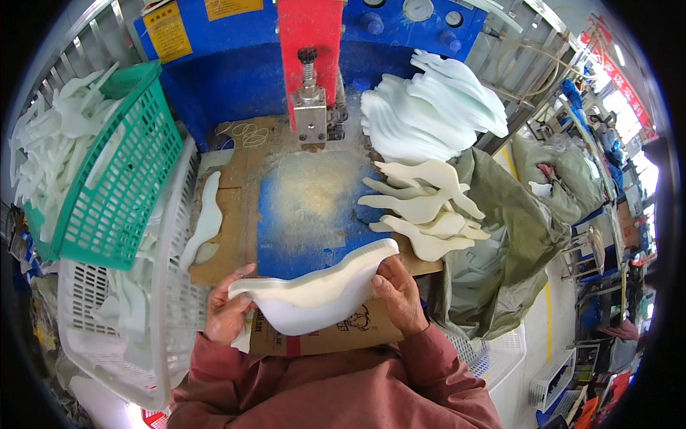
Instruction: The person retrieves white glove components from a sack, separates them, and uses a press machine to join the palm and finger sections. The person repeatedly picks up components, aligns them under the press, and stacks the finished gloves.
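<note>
A curved white foam pad with a wavy cream edge is held between my two hands, just in front of the bench. My left hand grips its left end, thumb near the top edge. Around the right end close the fingers and thumb of my right hand. Beyond the pad, pale dust covers a blue work surface. Over that surface hangs the metal head of a red machine arm. Several loose cream foam pieces lie in a heap to the right.
A tall stack of white foam pads stands at the back right. One pale piece lies on cardboard. On the left are a green basket and a white basket, both holding foam pieces. An open sack sits at right.
</note>
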`<state>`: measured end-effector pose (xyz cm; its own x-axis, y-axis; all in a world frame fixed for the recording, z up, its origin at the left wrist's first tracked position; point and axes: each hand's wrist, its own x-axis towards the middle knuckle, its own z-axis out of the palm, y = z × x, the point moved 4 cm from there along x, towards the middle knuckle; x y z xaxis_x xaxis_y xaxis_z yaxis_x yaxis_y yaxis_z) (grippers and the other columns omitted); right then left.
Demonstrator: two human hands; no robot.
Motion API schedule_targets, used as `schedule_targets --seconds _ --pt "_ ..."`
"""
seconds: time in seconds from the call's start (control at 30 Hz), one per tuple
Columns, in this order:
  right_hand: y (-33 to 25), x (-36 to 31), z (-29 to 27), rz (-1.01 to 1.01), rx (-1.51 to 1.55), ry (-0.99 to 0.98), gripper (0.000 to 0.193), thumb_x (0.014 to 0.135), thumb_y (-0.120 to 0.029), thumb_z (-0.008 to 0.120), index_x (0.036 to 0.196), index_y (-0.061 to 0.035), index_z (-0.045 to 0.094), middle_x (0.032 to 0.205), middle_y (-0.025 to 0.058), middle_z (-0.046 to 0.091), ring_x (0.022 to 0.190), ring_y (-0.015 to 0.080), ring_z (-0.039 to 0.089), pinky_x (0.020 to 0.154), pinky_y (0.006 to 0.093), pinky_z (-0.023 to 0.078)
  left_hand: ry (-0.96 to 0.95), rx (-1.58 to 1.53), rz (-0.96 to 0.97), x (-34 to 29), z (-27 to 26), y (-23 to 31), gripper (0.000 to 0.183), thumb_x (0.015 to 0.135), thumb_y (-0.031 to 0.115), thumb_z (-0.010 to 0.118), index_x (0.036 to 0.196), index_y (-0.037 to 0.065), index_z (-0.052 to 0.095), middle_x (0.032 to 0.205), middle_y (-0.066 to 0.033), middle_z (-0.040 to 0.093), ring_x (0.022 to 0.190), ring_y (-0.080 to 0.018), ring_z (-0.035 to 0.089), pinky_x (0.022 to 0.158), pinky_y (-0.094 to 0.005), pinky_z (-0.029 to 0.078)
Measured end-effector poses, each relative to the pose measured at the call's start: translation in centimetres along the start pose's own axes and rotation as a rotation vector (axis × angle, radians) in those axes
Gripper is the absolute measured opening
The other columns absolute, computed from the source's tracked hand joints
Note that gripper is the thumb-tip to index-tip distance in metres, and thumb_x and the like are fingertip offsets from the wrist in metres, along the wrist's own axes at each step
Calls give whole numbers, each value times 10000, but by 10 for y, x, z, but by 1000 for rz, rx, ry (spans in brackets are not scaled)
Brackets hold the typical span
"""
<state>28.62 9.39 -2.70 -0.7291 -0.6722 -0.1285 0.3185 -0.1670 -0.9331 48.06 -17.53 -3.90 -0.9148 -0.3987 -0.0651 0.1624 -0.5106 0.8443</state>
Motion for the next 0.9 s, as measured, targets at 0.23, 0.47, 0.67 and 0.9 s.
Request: schedule_targets --seconds 0.23,0.47,0.67,0.9 --pt "5 3 -7 34 52 -11 526 952 -206 789 1396 19 618 1249 88 720 1106 157 662 1007 333 515 -31 186 -12 -8 8 4 523 975 -48 655 1485 12 557 1332 -154 698 1225 -205 650 1099 -354 476" --pt "19 -2 -16 22 111 42 285 963 -140 773 1213 -10 735 1141 64 770 1027 161 702 946 341 550 -55 292 -34 -8 6 5 494 972 -78 642 1454 24 597 1404 -131 667 1284 -200 619 1124 -365 469" --pt "24 -3 -19 14 120 57 244 968 -124 766 1187 -18 746 1121 62 772 1011 154 703 925 333 554 -64 345 -53 -9 0 1 482 973 -89 646 1439 28 613 1452 -118 636 1295 -180 608 1120 -340 469" --pt "22 -19 -26 5 -21 38 231 975 -113 762 1188 -26 760 1116 36 769 995 116 680 910 305 546 -191 777 -179 -10 33 52 771 918 7 741 1599 31 380 1522 -126 568 1384 -223 543 1163 -387 425"
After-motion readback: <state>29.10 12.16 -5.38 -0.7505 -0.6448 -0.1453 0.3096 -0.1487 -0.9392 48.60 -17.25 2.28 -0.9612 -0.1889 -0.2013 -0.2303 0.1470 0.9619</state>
